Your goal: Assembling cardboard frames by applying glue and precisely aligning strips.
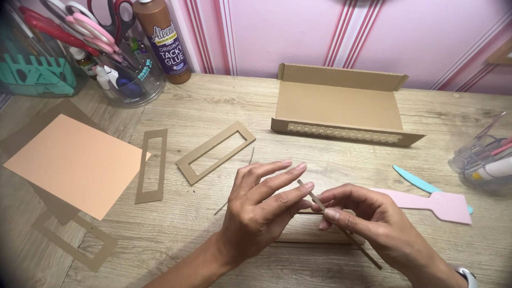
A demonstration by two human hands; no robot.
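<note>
Both hands, left (261, 208) and right (368, 218), pinching one thin cardboard strip (341, 226) near brown glue bottle (162, 40), purple-labelled.

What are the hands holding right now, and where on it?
Both hands hold a thin cardboard strip: the left hand pinches its upper end, the right hand grips it near the middle.
</note>
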